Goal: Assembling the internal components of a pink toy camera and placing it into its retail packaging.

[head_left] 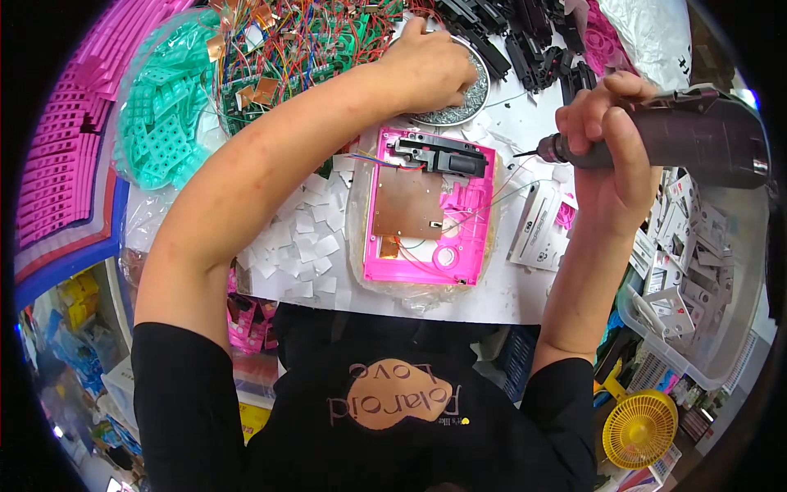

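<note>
Bench packed; open room only above pink housing point(429, 215) btwn forearms; wire pile point(295, 41), black parts point(525, 45) block far side; white scraps point(299, 238) left, clear bin point(721, 279) right, prob. full.

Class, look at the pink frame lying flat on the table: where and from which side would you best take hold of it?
Probably grip the pink frame by its bare lower edge, from the person's side. It lies flat; a black part and wires crowd its far end, where the left hand and the electric screwdriver in the right hand are.
</note>
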A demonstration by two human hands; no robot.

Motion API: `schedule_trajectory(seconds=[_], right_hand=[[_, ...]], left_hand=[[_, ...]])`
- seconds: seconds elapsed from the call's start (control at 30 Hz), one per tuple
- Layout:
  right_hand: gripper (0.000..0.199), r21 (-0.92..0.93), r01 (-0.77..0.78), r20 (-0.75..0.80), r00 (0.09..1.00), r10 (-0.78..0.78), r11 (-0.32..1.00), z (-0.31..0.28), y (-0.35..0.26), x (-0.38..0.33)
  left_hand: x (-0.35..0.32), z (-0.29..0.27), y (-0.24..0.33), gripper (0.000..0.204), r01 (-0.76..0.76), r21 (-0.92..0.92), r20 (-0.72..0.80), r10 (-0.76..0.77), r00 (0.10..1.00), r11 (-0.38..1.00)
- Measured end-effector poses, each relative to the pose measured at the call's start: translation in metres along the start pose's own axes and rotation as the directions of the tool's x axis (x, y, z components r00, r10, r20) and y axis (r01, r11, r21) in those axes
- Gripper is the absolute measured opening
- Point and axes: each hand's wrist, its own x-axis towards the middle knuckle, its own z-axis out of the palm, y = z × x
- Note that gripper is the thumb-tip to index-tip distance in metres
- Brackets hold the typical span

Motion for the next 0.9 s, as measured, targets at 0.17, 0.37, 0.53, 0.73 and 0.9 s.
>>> schedule_trajectory(seconds=[0.17, 0.37, 0.53, 0.73, 0.9], right_hand=[[0.036, 0.003, 0.005, 0.025, 1.0, -0.005, 1.0, -0.001, 0.001, -0.003], [0.035, 0.005, 0.009, 0.046, 0.999, -0.009, 1.0, -0.001, 0.002, -0.003], [0.035, 0.082, 0.015, 0.022, 1.0, -0.017, 0.996, 0.001, 0.001, -0.011], [0.033, 0.216, 0.01, 0.076, 0.997, -0.028, 0.976, 0.021, -0.016, -0.031], [0.027, 0.152, 0.023, 0.235, 0.97, -0.059, 0.988, 0.03, -0.019, -0.032]], left_hand=[[0.009, -0.01, 0.003, 0.022, 0.002, 0.077, -0.049, 0.002, 0.999, 0.997], [0.008, -0.003, -0.003, 0.022, -0.006, 0.054, -0.216, 0.017, 0.976, 0.998], [-0.022, -0.043, 0.029, 0.025, 0.063, -0.191, -0.055, -0.074, 0.996, 0.98], [-0.085, -0.063, 0.093, 0.014, -0.057, -0.364, -0.206, -0.021, 0.978, 0.93], [-0.099, -0.06, 0.096, 0.011, -0.021, -0.498, -0.215, -0.1, 0.971, 0.867]])
